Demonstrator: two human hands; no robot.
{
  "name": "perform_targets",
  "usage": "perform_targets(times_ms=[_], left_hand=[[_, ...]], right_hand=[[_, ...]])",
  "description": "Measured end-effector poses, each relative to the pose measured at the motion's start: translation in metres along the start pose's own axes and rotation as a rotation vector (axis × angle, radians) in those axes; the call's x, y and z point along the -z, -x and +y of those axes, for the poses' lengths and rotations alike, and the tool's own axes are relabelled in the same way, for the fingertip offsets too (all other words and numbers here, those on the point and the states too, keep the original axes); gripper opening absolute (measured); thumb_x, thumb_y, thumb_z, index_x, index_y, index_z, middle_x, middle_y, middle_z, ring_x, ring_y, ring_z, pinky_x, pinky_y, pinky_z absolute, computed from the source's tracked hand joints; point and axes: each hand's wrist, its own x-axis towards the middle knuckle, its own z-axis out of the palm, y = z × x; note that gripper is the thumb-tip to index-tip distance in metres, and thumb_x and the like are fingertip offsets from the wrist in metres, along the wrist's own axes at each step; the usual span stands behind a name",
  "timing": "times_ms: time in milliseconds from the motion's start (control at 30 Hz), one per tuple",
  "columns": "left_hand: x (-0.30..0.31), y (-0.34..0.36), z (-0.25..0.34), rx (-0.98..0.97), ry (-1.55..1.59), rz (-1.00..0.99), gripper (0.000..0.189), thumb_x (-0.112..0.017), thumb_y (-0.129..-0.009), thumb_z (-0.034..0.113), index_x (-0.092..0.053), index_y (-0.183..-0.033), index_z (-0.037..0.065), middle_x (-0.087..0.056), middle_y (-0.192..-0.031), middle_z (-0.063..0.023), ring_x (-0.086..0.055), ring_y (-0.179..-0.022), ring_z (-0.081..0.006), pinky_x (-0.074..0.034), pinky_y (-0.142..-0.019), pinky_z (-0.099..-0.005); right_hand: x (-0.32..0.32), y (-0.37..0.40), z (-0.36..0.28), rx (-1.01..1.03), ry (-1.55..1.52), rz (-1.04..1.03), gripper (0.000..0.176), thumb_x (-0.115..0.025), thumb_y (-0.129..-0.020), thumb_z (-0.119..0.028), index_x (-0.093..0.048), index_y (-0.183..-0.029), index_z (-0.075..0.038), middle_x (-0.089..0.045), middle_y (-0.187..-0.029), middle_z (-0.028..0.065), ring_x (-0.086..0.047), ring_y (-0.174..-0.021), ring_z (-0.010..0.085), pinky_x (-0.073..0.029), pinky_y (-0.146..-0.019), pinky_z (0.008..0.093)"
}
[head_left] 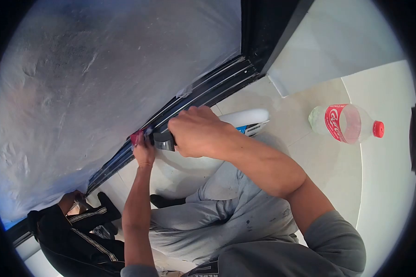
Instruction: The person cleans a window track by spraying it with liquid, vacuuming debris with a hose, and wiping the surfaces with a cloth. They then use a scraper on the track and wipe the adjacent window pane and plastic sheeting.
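Observation:
My right hand (196, 131) is closed in a fist around a tool with a black blocky end (164, 141), which juts out toward my left hand. Most of this tool is hidden by the fist. Just to its left, my left hand (144, 151) pinches a small dark-red piece (136, 137) against the black metal track (203, 92); I cannot tell what kind of piece it is. The track runs diagonally along the foot of a panel covered in clear plastic sheeting (101, 69).
Behind my right forearm is a white rounded object with a blue label (247, 118). A Coca-Cola bottle (342, 123) with a red cap lies on the pale floor at right, near the white wall (388, 184). Another person in black striped trousers (83, 240) crouches at lower left.

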Motion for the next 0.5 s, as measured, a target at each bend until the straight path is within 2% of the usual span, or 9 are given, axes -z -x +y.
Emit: perform_targets(times_ms=[67,133,200,333,433,500], left_hand=[[-0.029,-0.003,0.021,-0.229,0.257,0.056,0.042,-0.056,-0.095,0.02,-0.055,-0.134,0.005,-0.058,-0.135,-0.0207,-0.055,-0.126,-0.0352,-0.043,-0.105,-0.0447],[-0.057,-0.001,0.067,-0.423,0.465,0.043,0.043,-0.057,-0.094,0.021,-0.055,-0.134,0.006,-0.058,-0.135,-0.0203,-0.056,-0.126,-0.0339,-0.043,-0.105,-0.0441],[-0.079,-0.001,0.134,-0.58,0.5,0.067,0.044,-0.058,-0.093,0.021,-0.056,-0.134,0.005,-0.059,-0.134,-0.0202,-0.056,-0.125,-0.0331,-0.043,-0.105,-0.0437],[-0.089,-0.017,0.273,-0.884,0.328,0.326,0.042,-0.058,-0.092,0.021,-0.058,-0.129,0.003,-0.061,-0.128,-0.0208,-0.059,-0.12,-0.0333,-0.044,-0.103,-0.0447],[-0.059,-0.007,0.328,-0.759,0.288,0.255,0.036,-0.065,-0.083,0.015,-0.065,-0.117,0.003,-0.07,-0.109,-0.0167,-0.067,-0.1,-0.0334,-0.05,-0.093,-0.0463],[-0.064,-0.014,0.345,-0.803,0.176,0.268,0.035,-0.064,-0.083,0.016,-0.066,-0.116,0.004,-0.071,-0.103,-0.0148,-0.068,-0.096,-0.0311,-0.051,-0.089,-0.0445]], right_hand=[[0.002,0.004,0.001,-0.014,-0.008,0.064,0.02,-0.074,-0.078,-0.02,-0.073,-0.086,-0.002,-0.072,-0.084,0.0196,-0.071,-0.086,0.0361,-0.056,-0.078,0.044],[0.01,0.005,0.003,-0.035,-0.016,0.092,0.021,-0.074,-0.079,-0.022,-0.073,-0.088,-0.003,-0.072,-0.085,0.0199,-0.071,-0.087,0.0363,-0.056,-0.078,0.0442],[0.009,0.0,0.008,-0.077,-0.025,0.089,0.022,-0.074,-0.079,-0.022,-0.073,-0.089,-0.003,-0.072,-0.087,0.0202,-0.071,-0.088,0.0365,-0.055,-0.079,0.0451],[0.018,0.003,0.011,-0.115,-0.028,0.127,0.021,-0.073,-0.079,-0.021,-0.073,-0.092,-0.004,-0.072,-0.087,0.0202,-0.071,-0.088,0.0372,-0.054,-0.08,0.047],[0.021,0.008,0.014,-0.117,-0.088,0.215,0.023,-0.073,-0.079,-0.021,-0.072,-0.094,-0.004,-0.072,-0.086,0.0202,-0.07,-0.086,0.0392,-0.053,-0.08,0.0483],[0.021,0.008,0.017,-0.088,-0.081,0.285,0.019,-0.073,-0.074,-0.017,-0.072,-0.086,-0.001,-0.071,-0.081,0.0209,-0.071,-0.083,0.0389,-0.055,-0.077,0.0464]])
